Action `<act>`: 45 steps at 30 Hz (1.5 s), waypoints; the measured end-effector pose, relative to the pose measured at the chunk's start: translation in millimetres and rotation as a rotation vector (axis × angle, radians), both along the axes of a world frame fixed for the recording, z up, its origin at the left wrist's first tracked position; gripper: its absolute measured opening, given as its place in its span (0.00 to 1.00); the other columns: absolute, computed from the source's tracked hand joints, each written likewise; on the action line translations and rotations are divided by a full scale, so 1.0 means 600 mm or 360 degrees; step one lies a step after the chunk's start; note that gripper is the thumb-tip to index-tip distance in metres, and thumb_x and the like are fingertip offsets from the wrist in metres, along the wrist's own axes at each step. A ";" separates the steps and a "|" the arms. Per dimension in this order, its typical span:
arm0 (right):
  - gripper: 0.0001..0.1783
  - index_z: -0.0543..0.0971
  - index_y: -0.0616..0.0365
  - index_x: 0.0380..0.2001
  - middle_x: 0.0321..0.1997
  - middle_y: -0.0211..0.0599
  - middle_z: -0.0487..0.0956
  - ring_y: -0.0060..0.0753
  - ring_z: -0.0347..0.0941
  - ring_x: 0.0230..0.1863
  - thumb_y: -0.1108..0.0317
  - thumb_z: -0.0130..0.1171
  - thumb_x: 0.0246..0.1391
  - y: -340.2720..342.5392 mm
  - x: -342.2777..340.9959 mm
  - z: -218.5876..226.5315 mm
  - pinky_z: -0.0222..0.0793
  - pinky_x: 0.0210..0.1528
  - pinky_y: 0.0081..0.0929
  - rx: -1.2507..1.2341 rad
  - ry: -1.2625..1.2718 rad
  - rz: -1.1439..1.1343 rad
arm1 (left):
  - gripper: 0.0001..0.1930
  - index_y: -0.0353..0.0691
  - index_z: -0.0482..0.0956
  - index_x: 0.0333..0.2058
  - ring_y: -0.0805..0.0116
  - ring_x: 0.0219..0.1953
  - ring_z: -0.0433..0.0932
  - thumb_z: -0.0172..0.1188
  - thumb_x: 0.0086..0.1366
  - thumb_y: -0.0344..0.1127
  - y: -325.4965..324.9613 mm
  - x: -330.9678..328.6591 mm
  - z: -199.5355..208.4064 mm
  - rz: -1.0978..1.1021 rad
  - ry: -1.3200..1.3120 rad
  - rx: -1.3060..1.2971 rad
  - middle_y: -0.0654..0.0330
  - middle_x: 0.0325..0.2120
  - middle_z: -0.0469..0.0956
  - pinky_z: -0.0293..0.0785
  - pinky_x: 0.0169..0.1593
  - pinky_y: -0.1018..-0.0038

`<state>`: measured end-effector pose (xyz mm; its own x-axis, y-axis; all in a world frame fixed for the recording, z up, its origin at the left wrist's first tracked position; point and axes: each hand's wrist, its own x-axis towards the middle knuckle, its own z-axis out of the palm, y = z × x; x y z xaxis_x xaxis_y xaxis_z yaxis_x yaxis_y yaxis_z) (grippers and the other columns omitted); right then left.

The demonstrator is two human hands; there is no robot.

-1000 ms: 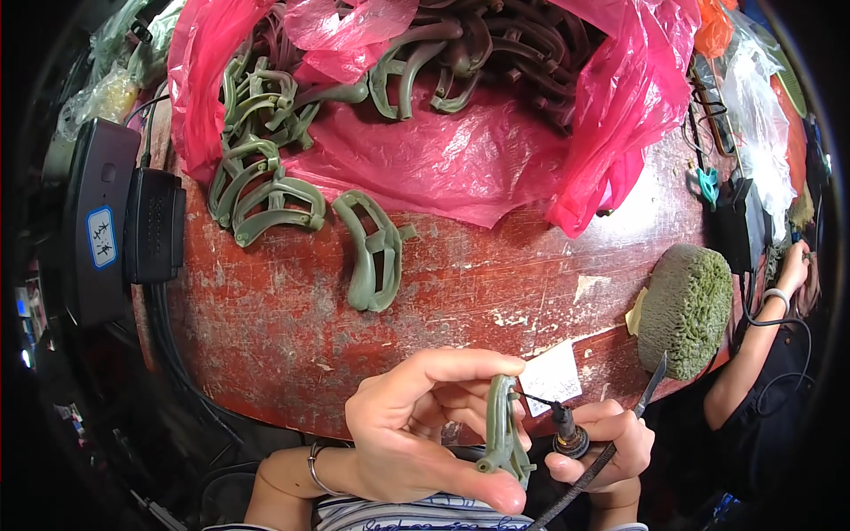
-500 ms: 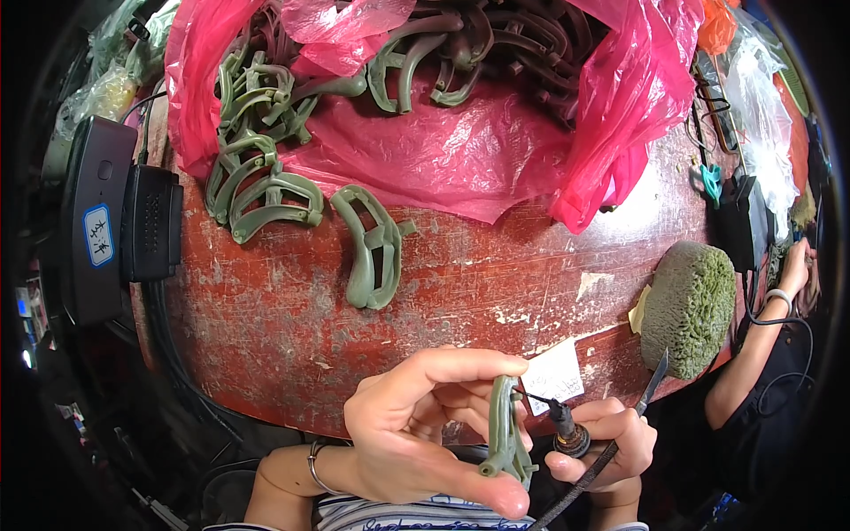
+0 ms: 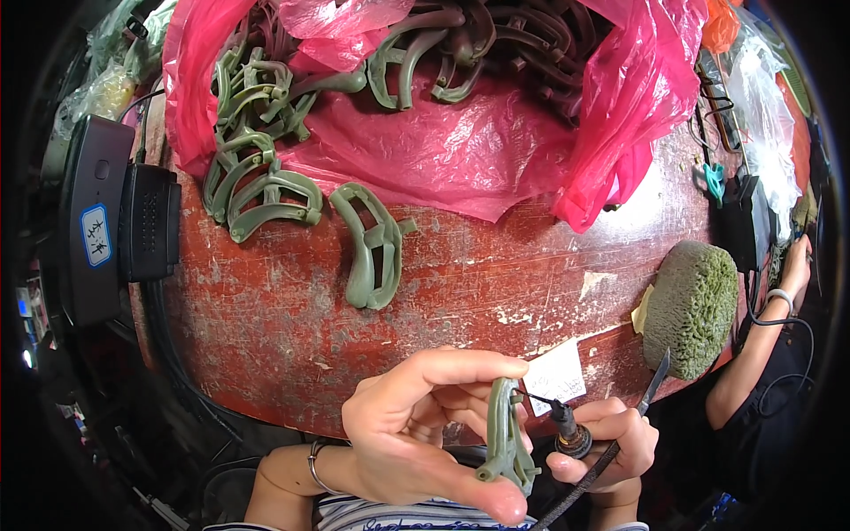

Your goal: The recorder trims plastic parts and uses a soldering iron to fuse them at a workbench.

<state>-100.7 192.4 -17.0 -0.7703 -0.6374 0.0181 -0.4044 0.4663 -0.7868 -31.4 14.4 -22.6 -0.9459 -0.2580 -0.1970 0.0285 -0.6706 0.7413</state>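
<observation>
My left hand (image 3: 416,416) pinches a green wax-like openwork frame (image 3: 501,434) upright between thumb and fingers, near the table's front edge. In my right hand (image 3: 611,438) is a soldering-iron-like pen (image 3: 568,429) with a dark cone, a brass-coloured collar and a thin bent tip. That tip reaches the upper inner side of the frame; whether it touches I cannot tell. A knife (image 3: 656,382) with a dark textured handle also lies in my right hand, its blade pointing up and away. Another green frame (image 3: 372,248) rests on the table beyond my hands.
A pink plastic bag (image 3: 496,177) full of green and brownish frames spreads over the far side. Several green frames (image 3: 270,199) lie at its left. A mossy-looking block (image 3: 691,310), white paper (image 3: 556,376) and black device (image 3: 97,221) stand about. At right is another person's arm (image 3: 753,354).
Almost nothing differs. My left hand and the frame have shifted or tilted very slightly; the pen tip stays at the frame's upper part.
</observation>
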 end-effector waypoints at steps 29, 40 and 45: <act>0.29 0.64 0.63 0.15 0.15 0.40 0.74 0.24 0.68 0.12 0.48 0.65 0.32 -0.001 0.001 0.005 0.62 0.14 0.15 -0.0105 -0.0152 -0.0088 | 0.41 0.25 0.62 0.45 0.71 0.32 0.74 0.73 0.29 0.31 0.005 0.009 -0.021 -0.0053 0.0101 -0.0121 0.54 0.32 0.72 0.73 0.37 0.77; 0.31 0.61 0.64 0.18 0.12 0.35 0.68 0.23 0.66 0.12 0.47 0.64 0.35 -0.002 0.009 0.003 0.61 0.13 0.14 -0.0192 -0.0138 -0.0193 | 0.42 0.25 0.62 0.45 0.71 0.32 0.74 0.73 0.28 0.31 0.005 0.009 -0.018 -0.0037 0.0033 -0.0038 0.56 0.32 0.72 0.73 0.37 0.77; 0.32 0.59 0.63 0.19 0.11 0.33 0.66 0.21 0.65 0.11 0.45 0.62 0.35 0.012 0.018 -0.011 0.60 0.12 0.14 -0.0366 -0.0377 -0.0349 | 0.42 0.25 0.61 0.47 0.70 0.33 0.73 0.73 0.29 0.30 0.004 0.010 -0.022 -0.0071 0.0083 -0.0106 0.55 0.33 0.72 0.73 0.37 0.76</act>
<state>-90.2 199.5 -23.7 -0.8876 -0.4574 -0.0532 -0.1098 0.3224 -0.9402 -25.5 16.7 -35.7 -0.9653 -0.2261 -0.1309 0.0394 -0.6215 0.7824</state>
